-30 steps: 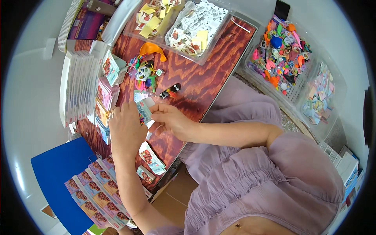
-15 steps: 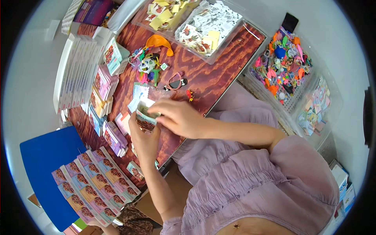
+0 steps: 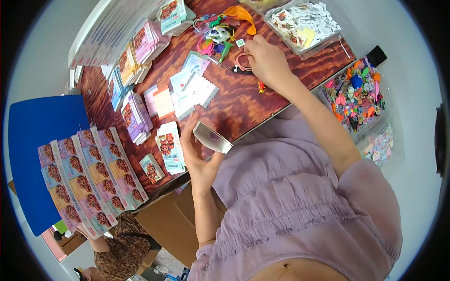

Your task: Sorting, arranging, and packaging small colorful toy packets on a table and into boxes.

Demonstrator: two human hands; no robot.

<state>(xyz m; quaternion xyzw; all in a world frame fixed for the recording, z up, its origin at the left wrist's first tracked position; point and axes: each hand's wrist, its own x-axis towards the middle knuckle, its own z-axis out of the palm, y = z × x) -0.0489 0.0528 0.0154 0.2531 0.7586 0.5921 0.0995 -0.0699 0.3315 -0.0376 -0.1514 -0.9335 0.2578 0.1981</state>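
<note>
My left hand [image 3: 199, 161] is wrapped round a small open carton [image 3: 213, 137], whose pale inside faces up near the table's front edge. My right hand [image 3: 268, 61] is stretched over the table, fingers bent together. A pink band [image 3: 242, 60] lies against its fingertips, with a small black piece beside it; what the fingers pinch, if anything, is hidden. Close by are a small white-and-green cube [image 3: 240, 43], a red-and-yellow trinket [image 3: 261, 87] and a heap of colourful trinkets [image 3: 219, 35]. Zigzag-edged sheets [image 3: 194, 89] lie between the hands.
Flat printed cartons [image 3: 170, 147] and a small box [image 3: 152, 168] sit at the left, behind them purple stacks [image 3: 135, 117]. A tray of paper slips [image 3: 309, 28] is at the far right; a bin of trinkets [image 3: 356, 93] stands beside the table. Another person [image 3: 123, 243] is at lower left.
My right hand has left the carton and reached across to the trinkets. The left hand has kept the carton and tilted it toward me. The view has shifted, showing the flat cartons.
</note>
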